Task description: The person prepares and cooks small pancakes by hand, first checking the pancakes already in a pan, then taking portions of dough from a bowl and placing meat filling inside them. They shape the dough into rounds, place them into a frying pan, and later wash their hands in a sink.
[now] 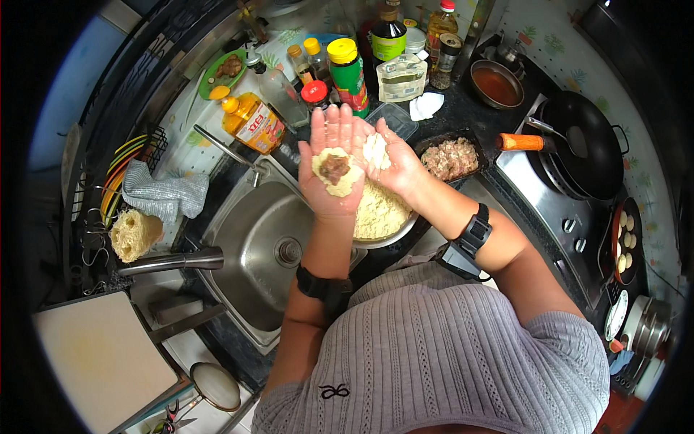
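Observation:
My left hand lies palm up with straight fingers, bearing a flattened piece of pale yellow dough topped with a lump of minced meat. Close beside it, my right hand is cupped around a second lump of pale dough. Beneath both hands stands a metal bowl of crumbly yellow dough mixture, partly hidden by them. A dark tray of raw minced meat is just right of my right wrist.
Left of the bowl is a steel sink with a faucet. Bottles, including an orange detergent bottle, line the back. On the right are a wok on the stove and a pan of small dough pieces. A cutting board lies lower left.

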The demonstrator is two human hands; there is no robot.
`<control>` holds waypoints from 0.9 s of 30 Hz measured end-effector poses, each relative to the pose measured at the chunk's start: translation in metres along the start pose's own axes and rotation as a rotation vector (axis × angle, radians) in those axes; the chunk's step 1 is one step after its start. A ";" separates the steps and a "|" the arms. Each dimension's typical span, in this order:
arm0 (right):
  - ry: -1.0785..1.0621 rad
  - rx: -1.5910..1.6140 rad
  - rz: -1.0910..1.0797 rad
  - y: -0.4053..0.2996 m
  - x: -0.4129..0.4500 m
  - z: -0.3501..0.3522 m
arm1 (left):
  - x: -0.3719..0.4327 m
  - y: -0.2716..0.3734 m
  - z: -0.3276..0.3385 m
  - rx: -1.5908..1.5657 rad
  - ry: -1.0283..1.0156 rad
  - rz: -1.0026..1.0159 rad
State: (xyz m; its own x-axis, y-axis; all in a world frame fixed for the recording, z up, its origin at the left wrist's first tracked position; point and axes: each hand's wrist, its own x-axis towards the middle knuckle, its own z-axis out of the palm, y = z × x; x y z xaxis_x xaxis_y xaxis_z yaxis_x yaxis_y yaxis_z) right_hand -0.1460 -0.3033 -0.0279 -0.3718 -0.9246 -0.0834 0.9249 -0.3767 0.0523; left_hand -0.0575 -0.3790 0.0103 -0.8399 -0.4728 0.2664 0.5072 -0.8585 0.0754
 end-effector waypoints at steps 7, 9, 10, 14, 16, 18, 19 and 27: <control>0.060 0.002 0.006 -0.002 -0.001 -0.010 | -0.007 -0.005 -0.001 0.330 0.043 0.003; 0.133 -0.019 -0.037 0.004 -0.003 -0.002 | -0.008 -0.007 -0.002 0.349 0.050 0.000; 0.108 -0.040 -0.051 0.008 -0.006 0.007 | -0.008 -0.007 -0.002 0.380 0.065 0.020; 0.027 -0.037 -0.016 0.004 -0.009 0.014 | -0.004 -0.006 -0.001 0.433 0.070 0.056; 0.025 -0.067 -0.021 0.006 -0.012 0.017 | -0.006 -0.007 0.000 0.463 0.065 0.047; 0.025 -0.097 -0.028 0.005 -0.013 0.018 | -0.008 -0.010 0.002 0.491 0.059 0.036; 0.026 -0.100 -0.033 0.004 -0.014 0.016 | -0.009 -0.013 0.003 0.445 0.097 0.016; -0.006 -0.069 -0.030 0.007 -0.007 0.016 | -0.013 -0.025 0.010 0.508 0.102 0.068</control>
State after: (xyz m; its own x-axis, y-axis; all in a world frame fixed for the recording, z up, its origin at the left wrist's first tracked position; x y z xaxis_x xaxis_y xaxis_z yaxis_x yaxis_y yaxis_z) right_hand -0.1379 -0.3005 -0.0114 -0.4001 -0.9132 -0.0779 0.9164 -0.3999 -0.0188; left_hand -0.0570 -0.3495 0.0142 -0.8037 -0.5627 0.1937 0.5695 -0.6328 0.5247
